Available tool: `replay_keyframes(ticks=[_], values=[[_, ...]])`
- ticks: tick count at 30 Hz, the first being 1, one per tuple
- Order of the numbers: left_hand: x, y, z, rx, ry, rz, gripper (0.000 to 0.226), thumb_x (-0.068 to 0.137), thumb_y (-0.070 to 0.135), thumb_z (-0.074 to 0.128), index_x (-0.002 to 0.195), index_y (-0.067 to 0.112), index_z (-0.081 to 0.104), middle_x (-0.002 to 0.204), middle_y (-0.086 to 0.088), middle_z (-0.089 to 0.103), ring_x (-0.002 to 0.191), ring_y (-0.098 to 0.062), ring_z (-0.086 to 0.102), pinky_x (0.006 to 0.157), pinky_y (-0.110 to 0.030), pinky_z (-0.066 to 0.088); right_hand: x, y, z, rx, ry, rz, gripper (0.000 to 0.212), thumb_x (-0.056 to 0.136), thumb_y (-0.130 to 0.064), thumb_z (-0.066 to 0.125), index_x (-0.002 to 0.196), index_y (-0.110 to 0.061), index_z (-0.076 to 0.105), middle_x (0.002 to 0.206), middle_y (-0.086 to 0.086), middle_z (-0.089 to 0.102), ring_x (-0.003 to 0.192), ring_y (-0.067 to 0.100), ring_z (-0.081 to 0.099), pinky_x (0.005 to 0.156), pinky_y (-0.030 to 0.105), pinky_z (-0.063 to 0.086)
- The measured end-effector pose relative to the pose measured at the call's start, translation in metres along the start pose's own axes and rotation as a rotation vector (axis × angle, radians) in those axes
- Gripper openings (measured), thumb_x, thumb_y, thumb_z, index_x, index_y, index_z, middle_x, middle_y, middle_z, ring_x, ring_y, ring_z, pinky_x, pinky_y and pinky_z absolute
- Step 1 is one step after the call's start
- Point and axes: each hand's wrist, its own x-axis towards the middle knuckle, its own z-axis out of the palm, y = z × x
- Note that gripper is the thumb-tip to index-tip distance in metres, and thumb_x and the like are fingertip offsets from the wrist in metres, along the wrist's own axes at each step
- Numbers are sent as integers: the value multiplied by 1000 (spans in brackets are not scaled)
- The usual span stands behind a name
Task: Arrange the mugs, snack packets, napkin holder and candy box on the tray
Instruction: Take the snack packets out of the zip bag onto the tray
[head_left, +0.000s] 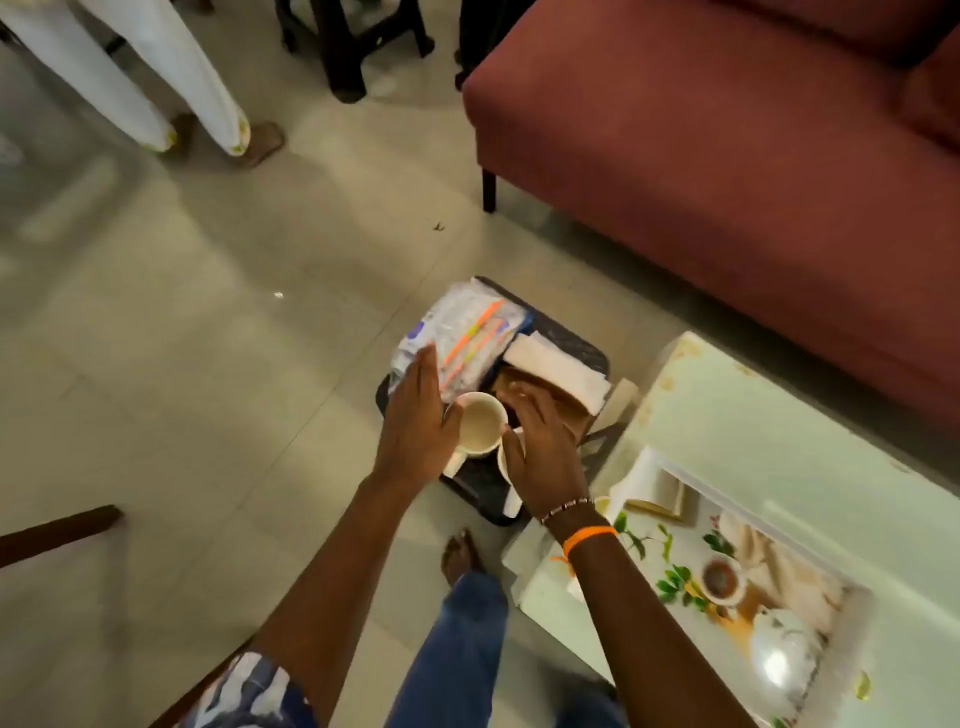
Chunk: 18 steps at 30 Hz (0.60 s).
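**Technician A:** Report the position of the task items.

**Technician B:** The dark tray (566, 338) sits at the centre of the frame, apparently on a low surface beside the glass-topped table (727, 415) at lower right. The snack packets (467, 338) occupy its upper-left part. The white napkins (561, 371) lie at its right, over a brown piece that may be the napkin holder (540, 387). One mug (480, 423) stands upright near the tray's lower edge. A second mug (503, 460) is just beside it and mostly hidden. The candy box cannot be identified.

**Technician A:** State of the hands?

**Technician B:** The left hand (415, 415) is flat and spread, fingers extended, with its palm against the left side of the visible mug and its fingertips over the packets. It holds nothing. The right hand (540, 441) is loosely curved over the second mug and the brown piece. Whether it grips either cannot be determined.

**Technician A:** Failure risks from here?

**Technician B:** The mugs stand close together near the tray's edge. A sideways push from either palm could tip one or slide it off. The packets overhang the tray's upper-left edge, so a nudge from the left fingertips could shift them off. The napkins are loose and may be displaced by the right hand.
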Motion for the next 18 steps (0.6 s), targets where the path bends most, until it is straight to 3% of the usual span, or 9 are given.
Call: replay_keyframes(ticks=[5, 8, 10, 13, 15, 16, 18], values=[[81, -59, -1, -370, -27, -516, 69, 87, 20, 59, 143, 7, 21, 149, -18, 29, 134, -33, 37, 107, -41, 36, 80, 0, 40, 91, -69, 152, 37, 84, -1, 50, 120, -4, 51, 137, 16, 38, 125, 29, 44, 106, 40, 38], [104, -82, 7, -439, -147, -696, 72, 87, 28, 59, 144, 11, 19, 152, -13, 27, 135, -32, 34, 107, -43, 33, 110, 7, 57, 49, -111, 253, 40, 84, -4, 52, 124, -6, 47, 140, 15, 32, 119, 32, 48, 102, 38, 41], [115, -96, 12, -459, -187, -734, 66, 85, 31, 61, 140, 12, 30, 146, -12, 39, 128, -30, 43, 100, -40, 38, 124, 11, 66, 56, -140, 333, 44, 85, -5, 53, 127, -6, 43, 141, 14, 30, 121, 31, 47, 101, 35, 38], [118, -108, 15, -554, -141, -719, 44, 78, 27, 69, 117, 11, 55, 116, -7, 61, 90, -17, 61, 68, -22, 48, 134, 12, 76, 107, -166, 374, 52, 82, -4, 56, 130, -7, 37, 141, 14, 30, 123, 31, 44, 100, 30, 37], [118, -110, 11, -669, -106, -709, 28, 74, 20, 74, 99, 15, 61, 99, -4, 66, 72, -7, 62, 51, -14, 47, 137, 10, 78, 151, -163, 389, 57, 80, -4, 58, 132, -6, 33, 141, 16, 29, 126, 32, 40, 104, 36, 37], [118, -111, 8, -717, -87, -706, 26, 73, 18, 75, 95, 14, 63, 95, -4, 67, 71, -8, 63, 50, -14, 49, 138, 9, 78, 171, -159, 396, 60, 80, -4, 59, 132, -5, 31, 142, 17, 29, 128, 33, 38, 107, 40, 37], [118, -106, 2, -830, -40, -707, 31, 71, 13, 76, 99, 9, 64, 97, -8, 69, 80, -18, 67, 64, -22, 55, 141, 7, 76, 242, -152, 427, 61, 80, -4, 59, 133, -4, 29, 142, 18, 30, 129, 34, 38, 108, 45, 36]])
